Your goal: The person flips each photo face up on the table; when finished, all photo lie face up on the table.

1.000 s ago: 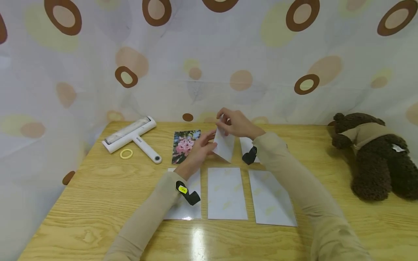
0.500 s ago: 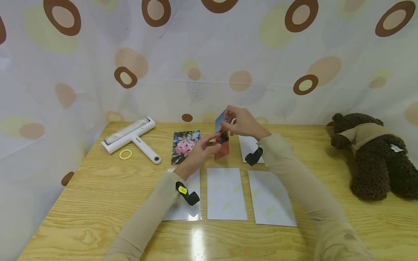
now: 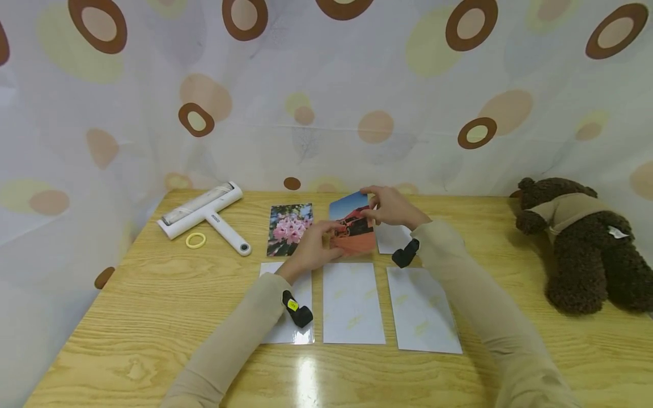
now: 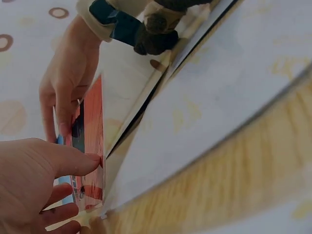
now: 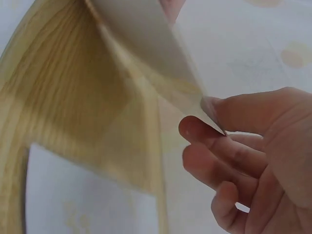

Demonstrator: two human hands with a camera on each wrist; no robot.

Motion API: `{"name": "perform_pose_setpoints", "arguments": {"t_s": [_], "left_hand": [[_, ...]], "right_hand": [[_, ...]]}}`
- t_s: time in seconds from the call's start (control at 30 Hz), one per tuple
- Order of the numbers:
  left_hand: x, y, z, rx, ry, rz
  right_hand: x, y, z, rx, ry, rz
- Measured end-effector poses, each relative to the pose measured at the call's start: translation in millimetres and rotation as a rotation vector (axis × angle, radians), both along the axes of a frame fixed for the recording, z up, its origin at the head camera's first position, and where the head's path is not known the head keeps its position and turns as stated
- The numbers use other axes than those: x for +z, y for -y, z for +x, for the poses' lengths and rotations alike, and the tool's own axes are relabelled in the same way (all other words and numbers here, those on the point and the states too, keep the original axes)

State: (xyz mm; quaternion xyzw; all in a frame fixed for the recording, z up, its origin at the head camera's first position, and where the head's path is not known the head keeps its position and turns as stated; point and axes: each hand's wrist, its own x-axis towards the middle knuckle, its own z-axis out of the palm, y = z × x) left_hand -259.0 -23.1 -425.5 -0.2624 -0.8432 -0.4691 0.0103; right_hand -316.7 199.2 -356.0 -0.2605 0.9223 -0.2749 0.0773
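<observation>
Both hands hold a photo (image 3: pixel 352 229) of a red vehicle under a blue sky, picture side up and tilted above the far part of the table. My left hand (image 3: pixel 313 246) has it by the left side; in the left wrist view the thumb (image 4: pixel 80 163) lies against the picture. At the upper right edge, my right hand (image 3: pixel 393 205) pinches the photo between thumb and fingers, as the right wrist view shows from the white back (image 5: pixel 146 34). A flower photo (image 3: pixel 289 229) lies face up to the left.
Face-down white cards lie in front: one partly under the left wrist (image 3: pixel 303 283), a middle card (image 3: pixel 353 303) and a right card (image 3: pixel 424 309). Another card (image 3: pixel 393 238) is beneath the right wrist. A lint roller (image 3: pixel 206 212), a yellow ring (image 3: pixel 195 241) and a teddy bear (image 3: pixel 581 255) flank them.
The photo has turned from its white back to its picture side and come down lower. My right hand has moved down and slightly right; my left hand has shifted a little.
</observation>
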Motion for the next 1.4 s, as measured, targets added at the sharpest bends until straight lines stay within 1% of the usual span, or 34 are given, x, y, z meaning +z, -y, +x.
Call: {"name": "perform_pose_setpoints", "arguments": {"t_s": [0.1,0.2,0.3,0.37,0.5,0.63,0.73,0.83,1.0,1.2,1.33,1.4], "left_hand": [[-1.7,-0.1,-1.0,-0.006,-0.017,-0.070],[-4.2,-1.0,-1.9,-0.016,-0.074,-0.176],[-5.9,-1.3,-2.0,-0.033,-0.118,-0.269],[-5.6,-0.8,-0.8,-0.035,-0.122,-0.305],[-0.9,-0.1,2.3,-0.029,-0.098,-0.374],[7.8,1.6,5.3,-0.009,-0.087,-0.496],[11.7,3.0,6.1,0.000,-0.091,-0.564],[12.2,4.8,5.9,0.007,-0.088,-0.589],[10.7,7.0,3.8,0.019,-0.090,-0.599],[8.5,8.0,2.7,0.014,-0.085,-0.595],[10.0,9.8,3.0,0.003,-0.059,-0.572],[13.4,11.7,3.1,-0.003,-0.039,-0.550]], "right_hand": [[-11.1,-5,-4.2,-0.006,0.005,0.020],[-24.5,-7,-11.0,-0.008,-0.012,0.060],[-34.7,-7,-16.3,-0.013,-0.029,0.104],[-39.3,-5,-18.4,-0.025,-0.042,0.135],[-40.4,1,-18.0,-0.062,-0.046,0.185],[-39.0,7,-16.5,-0.101,-0.047,0.230],[-38.8,10,-15.9,-0.129,-0.051,0.266],[-40.3,13,-17.0,-0.146,-0.052,0.306],[-40.3,16,-18.1,-0.172,-0.046,0.353],[-37.0,18,-16.1,-0.185,-0.031,0.405],[-35.1,10,-13.9,-0.198,-0.023,0.364],[-34.6,3,-12.9,-0.203,-0.028,0.336]]}}
